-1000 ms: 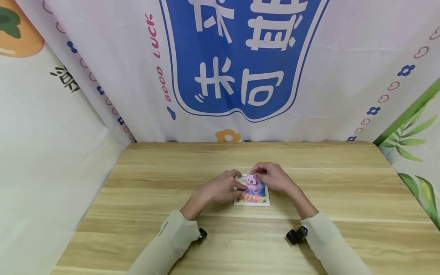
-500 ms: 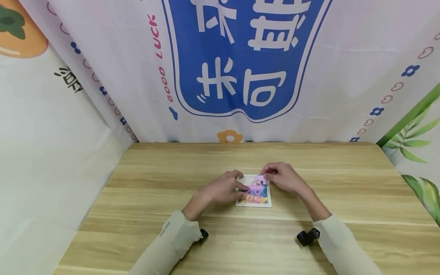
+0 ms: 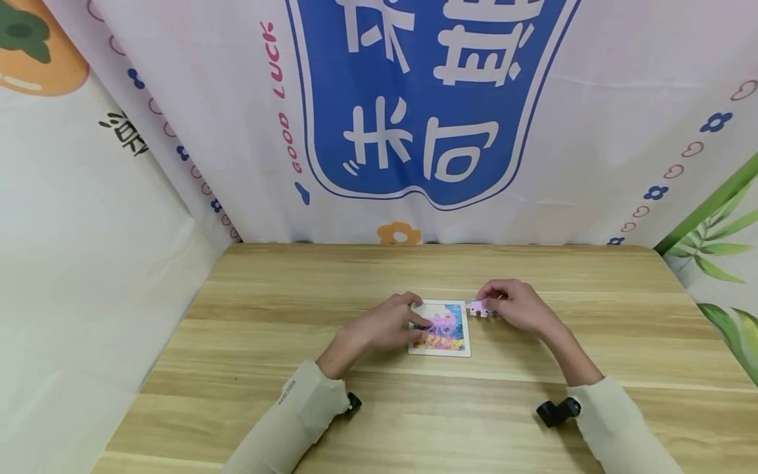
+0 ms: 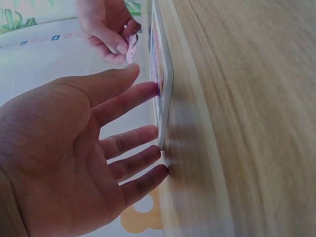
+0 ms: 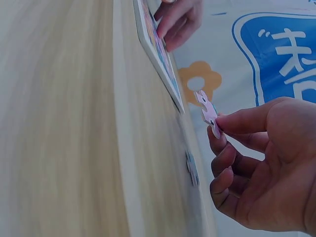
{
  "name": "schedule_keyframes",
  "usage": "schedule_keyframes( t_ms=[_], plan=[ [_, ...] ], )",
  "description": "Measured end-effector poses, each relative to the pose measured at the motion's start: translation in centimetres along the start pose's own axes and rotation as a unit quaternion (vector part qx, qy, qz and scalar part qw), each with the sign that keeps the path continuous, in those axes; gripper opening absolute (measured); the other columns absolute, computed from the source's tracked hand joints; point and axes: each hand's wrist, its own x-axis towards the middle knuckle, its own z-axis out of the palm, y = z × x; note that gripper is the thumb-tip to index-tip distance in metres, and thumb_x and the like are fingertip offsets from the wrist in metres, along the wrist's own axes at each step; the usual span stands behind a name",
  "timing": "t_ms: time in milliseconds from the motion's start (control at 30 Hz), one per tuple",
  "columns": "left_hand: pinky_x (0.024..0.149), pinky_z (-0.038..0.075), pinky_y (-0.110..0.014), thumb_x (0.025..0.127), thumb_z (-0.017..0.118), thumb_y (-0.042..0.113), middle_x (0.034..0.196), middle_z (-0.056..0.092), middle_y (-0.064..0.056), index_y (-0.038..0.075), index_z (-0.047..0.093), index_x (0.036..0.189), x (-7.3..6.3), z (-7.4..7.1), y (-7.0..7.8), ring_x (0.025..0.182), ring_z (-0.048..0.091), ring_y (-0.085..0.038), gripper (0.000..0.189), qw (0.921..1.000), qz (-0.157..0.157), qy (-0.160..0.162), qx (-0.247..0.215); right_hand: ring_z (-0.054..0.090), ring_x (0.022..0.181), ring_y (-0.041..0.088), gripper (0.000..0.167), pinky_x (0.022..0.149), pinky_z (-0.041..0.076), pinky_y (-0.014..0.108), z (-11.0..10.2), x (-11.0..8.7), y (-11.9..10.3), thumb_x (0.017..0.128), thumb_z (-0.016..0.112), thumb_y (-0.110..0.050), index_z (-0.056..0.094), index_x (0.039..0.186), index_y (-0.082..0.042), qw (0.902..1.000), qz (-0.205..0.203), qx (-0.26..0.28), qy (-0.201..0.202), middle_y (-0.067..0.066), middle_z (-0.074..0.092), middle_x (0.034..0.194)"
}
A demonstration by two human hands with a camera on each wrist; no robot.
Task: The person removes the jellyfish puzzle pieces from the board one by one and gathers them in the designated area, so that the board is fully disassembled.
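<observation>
A white-framed jigsaw puzzle (image 3: 439,353) with a pink, blue and yellow picture lies flat on the table. Its upper left part shows pale, without picture. My left hand (image 3: 385,322) rests its fingertips on the puzzle's left side, fingers fairly straight, as the left wrist view also shows. Just right of the frame, my right hand (image 3: 515,305) pinches a pink puzzle piece (image 5: 208,114) between thumb and fingers, held above the table. Another puzzle piece (image 5: 192,169) lies on the table beneath that hand; in the head view the hand mostly hides it.
The wooden table (image 3: 284,296) reaches back to a printed cloth (image 3: 331,217) hanging along its far edge. Pale cloth also covers the left side (image 3: 89,263). A black wrist camera (image 3: 556,413) sits at the right cuff, and another (image 3: 353,404) at the left.
My right hand has carried the pink puzzle piece rightward, off the puzzle and past its right edge. My left hand stays on the puzzle. The head view has shifted slightly.
</observation>
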Motion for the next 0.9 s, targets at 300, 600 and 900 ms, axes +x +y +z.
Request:
schedule_keyframes(
  t_ms=[300, 600, 900],
  plan=[
    [0.128, 0.041, -0.045, 0.106, 0.071, 0.033, 0.166, 0.048, -0.009, 0.020, 0.076, 0.135, 0.1, 0.2, 0.0, 0.152, 0.047, -0.029, 0.032, 1.0000, -0.005, 0.002, 0.001, 0.056, 0.089, 0.022, 0.015, 0.077, 0.046, 0.032, -1.8, -1.3, 1.8, 0.103, 0.064, -0.011, 0.078, 0.107, -0.009, 0.9998, 0.015, -0.012, 0.008, 0.009, 0.073, 0.104],
    [0.128, 0.041, -0.044, 0.106, 0.071, 0.033, 0.166, 0.048, -0.008, 0.021, 0.075, 0.136, 0.3, 0.2, 0.0, 0.152, 0.047, -0.028, 0.033, 1.0000, -0.002, 0.004, 0.001, 0.055, 0.089, 0.020, 0.016, 0.074, 0.045, 0.031, -2.9, -2.2, 3.5, 0.104, 0.064, -0.012, 0.077, 0.111, -0.006, 0.9992, 0.028, -0.029, 0.007, 0.008, 0.072, 0.102],
    [0.126, 0.043, -0.044, 0.106, 0.070, 0.034, 0.166, 0.048, -0.008, 0.021, 0.075, 0.136, 0.1, 0.1, -0.1, 0.152, 0.047, -0.028, 0.033, 1.0000, -0.005, 0.004, 0.004, 0.054, 0.087, 0.019, 0.018, 0.074, 0.045, 0.031, -3.3, -2.5, 4.3, 0.106, 0.061, -0.011, 0.075, 0.114, -0.003, 0.9988, 0.031, -0.036, -0.013, 0.009, 0.072, 0.103]
  ],
)
